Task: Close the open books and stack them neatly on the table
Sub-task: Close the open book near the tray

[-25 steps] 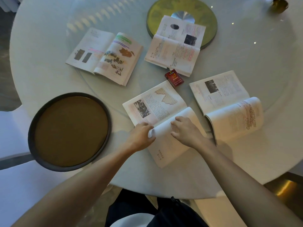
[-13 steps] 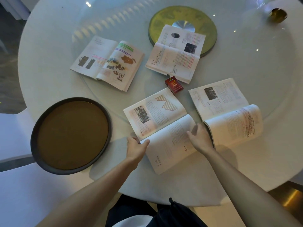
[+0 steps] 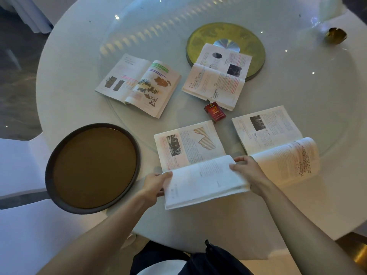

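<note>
Book: open on table, near half lifted.
Left hand: clamped on its left edge.
Right hand: fingers closed on its right edge.

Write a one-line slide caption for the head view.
Both hands, left hand and right hand, lift the near half of an open book on a round table; three other books lie open.

Round table: white, glossy, pale green-tinted glass centre. Tray: brown face, dark rim. Disc: olive-gold, mottled, silver hub. Small box: red with gold emblem. Near book: cream pages, orange-striped zigzag chart, grey photo. Far-left book: green, purple, pink highlighter streaks, brown map shape. Remaining books' markings: red, possibly underlining.
</note>
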Demonstrator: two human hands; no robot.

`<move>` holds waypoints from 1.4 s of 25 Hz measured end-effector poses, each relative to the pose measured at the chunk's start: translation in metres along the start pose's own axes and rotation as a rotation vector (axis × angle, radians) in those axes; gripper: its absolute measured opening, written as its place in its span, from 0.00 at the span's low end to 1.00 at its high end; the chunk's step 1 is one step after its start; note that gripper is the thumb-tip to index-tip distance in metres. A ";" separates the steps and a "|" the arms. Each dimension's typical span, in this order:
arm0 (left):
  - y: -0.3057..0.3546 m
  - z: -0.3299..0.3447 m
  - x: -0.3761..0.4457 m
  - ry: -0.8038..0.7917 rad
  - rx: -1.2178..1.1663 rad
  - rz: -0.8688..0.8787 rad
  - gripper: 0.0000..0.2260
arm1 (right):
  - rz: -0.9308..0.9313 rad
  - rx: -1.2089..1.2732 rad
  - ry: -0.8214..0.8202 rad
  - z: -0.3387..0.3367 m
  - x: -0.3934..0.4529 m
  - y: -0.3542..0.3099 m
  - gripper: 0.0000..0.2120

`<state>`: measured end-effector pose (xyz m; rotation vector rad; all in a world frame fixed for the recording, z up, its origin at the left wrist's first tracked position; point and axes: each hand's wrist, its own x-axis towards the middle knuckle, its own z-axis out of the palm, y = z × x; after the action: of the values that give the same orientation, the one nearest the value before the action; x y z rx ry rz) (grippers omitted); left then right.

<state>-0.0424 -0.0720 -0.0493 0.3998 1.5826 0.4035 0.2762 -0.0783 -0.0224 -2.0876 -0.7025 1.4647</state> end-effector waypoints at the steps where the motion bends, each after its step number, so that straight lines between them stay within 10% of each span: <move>1: 0.006 -0.005 0.001 -0.024 -0.029 -0.015 0.15 | 0.011 0.075 -0.001 0.002 0.000 -0.008 0.12; 10: 0.060 -0.025 0.013 -0.086 -0.472 0.051 0.10 | 0.040 0.457 -0.117 0.031 0.030 -0.063 0.12; 16: 0.031 -0.012 0.020 -0.015 -0.190 -0.077 0.10 | 0.037 -0.016 -0.074 0.056 0.066 -0.059 0.20; 20: 0.000 0.005 0.019 -0.040 -0.137 -0.237 0.11 | -0.374 -0.889 0.177 0.076 0.073 -0.064 0.22; 23: 0.000 0.017 0.016 -0.056 -0.249 -0.218 0.09 | -0.588 -1.148 -0.034 0.100 0.080 -0.078 0.31; 35: 0.028 0.012 0.020 0.026 -0.127 0.086 0.03 | -0.281 -1.109 0.149 0.092 0.073 -0.039 0.20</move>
<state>-0.0310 -0.0371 -0.0537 0.3675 1.5590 0.5741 0.2049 0.0076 -0.0758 -2.6092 -1.9607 0.7704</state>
